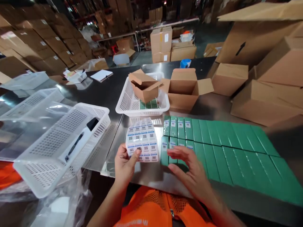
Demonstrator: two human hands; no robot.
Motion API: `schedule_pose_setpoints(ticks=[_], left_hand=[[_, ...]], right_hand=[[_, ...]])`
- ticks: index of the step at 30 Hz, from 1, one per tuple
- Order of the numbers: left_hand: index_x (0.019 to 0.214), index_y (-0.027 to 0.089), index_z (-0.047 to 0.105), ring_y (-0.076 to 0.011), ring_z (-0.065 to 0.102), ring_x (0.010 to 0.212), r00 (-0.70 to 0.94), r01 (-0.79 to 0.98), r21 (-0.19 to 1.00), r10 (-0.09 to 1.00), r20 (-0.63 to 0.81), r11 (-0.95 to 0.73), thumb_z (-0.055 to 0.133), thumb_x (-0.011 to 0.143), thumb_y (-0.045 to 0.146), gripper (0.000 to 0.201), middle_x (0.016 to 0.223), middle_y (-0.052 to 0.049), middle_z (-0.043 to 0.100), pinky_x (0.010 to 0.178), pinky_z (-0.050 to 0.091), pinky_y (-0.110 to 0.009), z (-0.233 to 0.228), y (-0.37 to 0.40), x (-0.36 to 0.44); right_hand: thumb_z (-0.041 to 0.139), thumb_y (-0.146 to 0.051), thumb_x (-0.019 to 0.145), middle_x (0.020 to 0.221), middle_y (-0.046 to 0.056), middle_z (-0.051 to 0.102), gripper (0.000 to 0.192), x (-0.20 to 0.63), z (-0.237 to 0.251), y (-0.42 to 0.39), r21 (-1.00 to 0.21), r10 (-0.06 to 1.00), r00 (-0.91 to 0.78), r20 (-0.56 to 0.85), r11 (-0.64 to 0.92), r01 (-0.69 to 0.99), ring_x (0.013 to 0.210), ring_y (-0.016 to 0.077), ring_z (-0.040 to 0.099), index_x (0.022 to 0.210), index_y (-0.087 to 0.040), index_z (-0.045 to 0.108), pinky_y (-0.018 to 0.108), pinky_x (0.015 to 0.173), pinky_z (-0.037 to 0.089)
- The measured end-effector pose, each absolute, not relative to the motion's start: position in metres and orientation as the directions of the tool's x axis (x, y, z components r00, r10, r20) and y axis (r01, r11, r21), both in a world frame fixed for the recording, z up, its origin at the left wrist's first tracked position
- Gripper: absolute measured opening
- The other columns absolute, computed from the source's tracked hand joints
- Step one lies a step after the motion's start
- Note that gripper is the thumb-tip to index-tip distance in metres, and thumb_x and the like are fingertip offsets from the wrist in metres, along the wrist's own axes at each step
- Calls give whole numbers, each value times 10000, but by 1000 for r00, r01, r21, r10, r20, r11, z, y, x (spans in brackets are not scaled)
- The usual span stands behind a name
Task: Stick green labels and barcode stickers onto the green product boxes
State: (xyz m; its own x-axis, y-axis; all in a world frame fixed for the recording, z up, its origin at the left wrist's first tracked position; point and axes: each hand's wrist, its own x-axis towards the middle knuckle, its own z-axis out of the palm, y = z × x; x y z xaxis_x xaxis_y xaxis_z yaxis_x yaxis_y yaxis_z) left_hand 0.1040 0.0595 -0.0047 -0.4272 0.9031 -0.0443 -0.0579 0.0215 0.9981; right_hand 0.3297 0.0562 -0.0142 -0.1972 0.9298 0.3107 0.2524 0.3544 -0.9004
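Head view shows a table [145, 176], dark at the far side and of bare metal at the near side. On its right part, green boxes [232, 151] stand close together in two rows. At the left lies a long basket [44, 168], with a pen [74, 146] inside. Farther back, near the middle, is a second basket [121, 99]; an opened small carton [145, 93] sits tilted in it, and an open carton [182, 101] stands just beside it, at its right.

The right hand [189, 167] is half open, its thumb and fingers apart, above the left end of the near row; whether it touches a box, one cannot tell. The left hand [125, 164] is closed on the lower left edge of a sheet [142, 138], with the thumb on top. This sheet is at the left of the boxes, apart from them. Small labels [180, 124] are on the leftmost boxes of both rows.
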Motion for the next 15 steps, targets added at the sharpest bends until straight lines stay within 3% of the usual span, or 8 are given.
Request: schedule_pose_setpoints(ticks=[2, 4, 7, 9, 11, 13, 15], left_hand=[[762, 247, 611, -197, 679, 667, -376, 6, 999, 926, -29, 34, 819, 674, 444, 300, 739, -7, 734, 624, 569, -302, -2, 51, 95], [758, 237, 641, -201, 665, 658, -266, 124, 990, 964, -29, 64, 786, 711, 417, 236, 723, -21, 727, 624, 552, -301, 2, 48, 79], [755, 222, 683, -190, 638, 656, 98, 318, 944, 987, -125, 88, 732, 759, 343, 130, 733, -25, 719, 602, 508, -276, 9, 69, 50], [734, 221, 705, -188, 639, 673, 382, 342, 931, 886, -263, 129, 753, 720, 306, 98, 740, -14, 722, 592, 497, -259, 9, 99, 35], [723, 215, 733, -198, 656, 657, 611, 286, 905, 668, -425, 314, 830, 605, 278, 165, 739, -14, 739, 576, 518, -266, 0, 137, 28], [734, 192, 750, -202, 660, 604, 725, 240, 852, 498, -476, 464, 875, 521, 258, 255, 728, -35, 747, 545, 535, -288, -18, 173, 30], [732, 171, 747, -189, 648, 550, 763, 188, 837, 460, -453, 514, 905, 451, 261, 335, 691, -44, 736, 513, 534, -292, -40, 200, 36]], right_hand=[[639, -358, 925, 1196, 71, 683, 396, 317, -4, 67, -899, 917, -273, 291, 360, 248, 1026, 222, 693, 1285, -282, 492, 379, 876, 602], [620, -364, 935, 1237, 75, 661, 371, 317, 7, 74, -849, 910, -294, 291, 387, 359, 1071, 235, 673, 1281, -279, 516, 394, 898, 587], [582, -385, 952, 1220, 78, 658, 348, 328, 29, 88, -713, 894, -282, 347, 447, 541, 1065, 259, 663, 1277, -271, 531, 416, 885, 575], [552, -400, 965, 1216, 87, 652, 336, 332, 52, 107, -595, 854, -332, 402, 519, 614, 1085, 279, 647, 1268, -255, 534, 446, 905, 558], [499, -384, 989, 1220, 97, 642, 305, 325, 75, 137, -473, 794, -442, 418, 605, 640, 1120, 289, 625, 1250, -234, 548, 462, 932, 537], [450, -332, 1004, 1199, 104, 645, 280, 309, 91, 176, -367, 732, -565, 380, 680, 634, 1103, 281, 625, 1223, -211, 574, 445, 908, 540], [434, -249, 991, 1161, 107, 656, 276, 285, 94, 222, -266, 677, -667, 311, 736, 623, 1047, 268, 642, 1204, -188, 600, 422, 864, 548]])
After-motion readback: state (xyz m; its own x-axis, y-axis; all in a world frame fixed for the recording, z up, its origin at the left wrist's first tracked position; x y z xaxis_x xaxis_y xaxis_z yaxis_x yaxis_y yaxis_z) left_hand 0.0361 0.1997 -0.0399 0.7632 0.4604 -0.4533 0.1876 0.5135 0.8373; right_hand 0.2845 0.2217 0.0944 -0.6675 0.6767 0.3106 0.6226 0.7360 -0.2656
